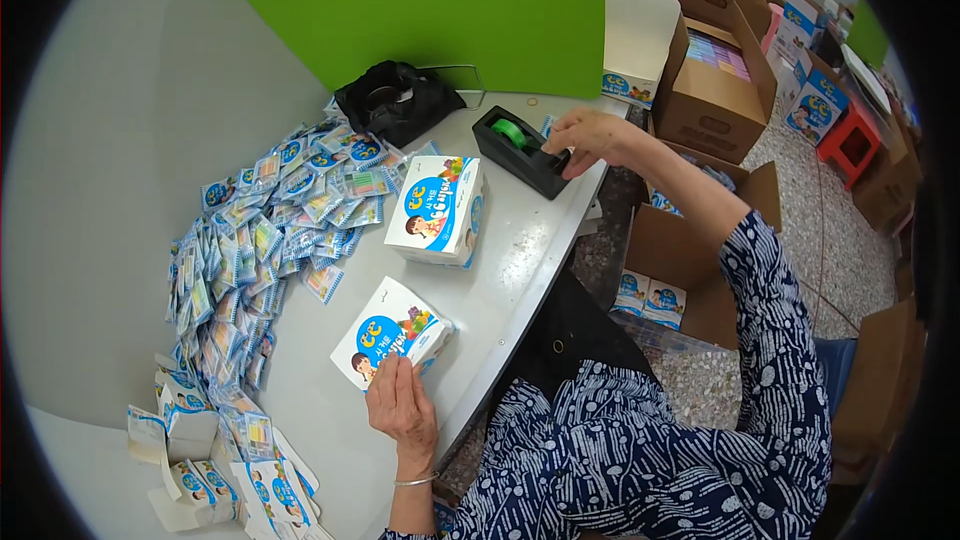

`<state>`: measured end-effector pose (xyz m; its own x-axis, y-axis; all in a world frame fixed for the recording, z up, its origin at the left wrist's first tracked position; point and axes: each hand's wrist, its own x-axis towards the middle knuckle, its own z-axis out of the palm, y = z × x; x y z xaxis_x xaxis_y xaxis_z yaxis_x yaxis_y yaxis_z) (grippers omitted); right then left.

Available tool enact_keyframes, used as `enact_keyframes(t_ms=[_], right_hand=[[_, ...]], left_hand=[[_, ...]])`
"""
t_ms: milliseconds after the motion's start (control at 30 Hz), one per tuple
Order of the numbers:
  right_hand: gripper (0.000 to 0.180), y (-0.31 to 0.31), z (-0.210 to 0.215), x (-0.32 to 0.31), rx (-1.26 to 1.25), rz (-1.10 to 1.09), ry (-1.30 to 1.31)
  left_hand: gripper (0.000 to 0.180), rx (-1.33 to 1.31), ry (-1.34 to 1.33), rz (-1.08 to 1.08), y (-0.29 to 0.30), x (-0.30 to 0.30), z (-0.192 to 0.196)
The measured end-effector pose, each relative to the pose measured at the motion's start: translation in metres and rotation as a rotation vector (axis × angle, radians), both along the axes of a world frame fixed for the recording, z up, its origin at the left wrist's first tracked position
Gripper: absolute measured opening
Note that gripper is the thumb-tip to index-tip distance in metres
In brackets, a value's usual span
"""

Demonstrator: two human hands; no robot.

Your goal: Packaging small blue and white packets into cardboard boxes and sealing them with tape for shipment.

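My left hand [402, 407] rests on the near edge of a small white and blue printed box [390, 342] lying on the grey table [500, 270]. My right hand [585, 138] reaches out to the black tape dispenser [520, 152] with a green roll, fingers at its cutter end. A second, similar box [440, 210] stands upright between the two. My forearms wear a blue and white patterned sleeve.
A large heap of small coloured packets [270, 230] covers the table's left side. Flat unfolded boxes [230, 480] lie at the near left. A black bag [398, 100] sits by the green partition [420, 10]. Open cardboard cartons [715, 90] and a red stool [850, 135] stand on the floor at right.
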<state>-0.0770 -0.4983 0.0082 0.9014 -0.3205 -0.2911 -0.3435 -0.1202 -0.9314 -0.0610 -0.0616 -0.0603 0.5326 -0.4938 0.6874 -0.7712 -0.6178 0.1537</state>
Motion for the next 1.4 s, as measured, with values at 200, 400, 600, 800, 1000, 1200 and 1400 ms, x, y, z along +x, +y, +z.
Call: enact_keyframes(t_ms=[200, 400, 600, 800, 1000, 1200, 1400], right_hand=[[0.024, 0.015, -0.071, -0.040, 0.277, -0.193, -0.344], [0.023, 0.015, -0.085, -0.037, 0.129, -0.234, -0.211], [0.027, 0.002, -0.113, -0.049, -0.875, -0.417, -0.221], [0.021, 0.149, -0.008, -0.078, 0.155, 0.118, -0.143], [0.022, 0.243, -0.034, -0.044, 0.573, 0.422, -0.083], [0.024, 0.277, -0.055, -0.028, 0.681, 0.376, -0.051], [0.023, 0.292, -0.057, -0.029, 0.602, 0.195, -0.002]], left_hand=[[0.021, -0.008, -0.019, 0.007, 0.000, 0.002, -0.001], [0.021, 0.005, -0.004, -0.001, 0.003, -0.002, 0.001], [0.021, 0.001, -0.005, -0.015, -0.001, -0.004, 0.004], [0.020, -0.022, -0.010, 0.002, 0.007, 0.002, 0.003], [0.047, -0.103, 0.239, -0.043, 0.008, 0.003, 0.013], [0.059, -0.246, 0.194, -0.117, 0.017, 0.004, 0.004], [0.050, 0.044, 0.146, -0.080, 0.021, 0.000, 0.009]])
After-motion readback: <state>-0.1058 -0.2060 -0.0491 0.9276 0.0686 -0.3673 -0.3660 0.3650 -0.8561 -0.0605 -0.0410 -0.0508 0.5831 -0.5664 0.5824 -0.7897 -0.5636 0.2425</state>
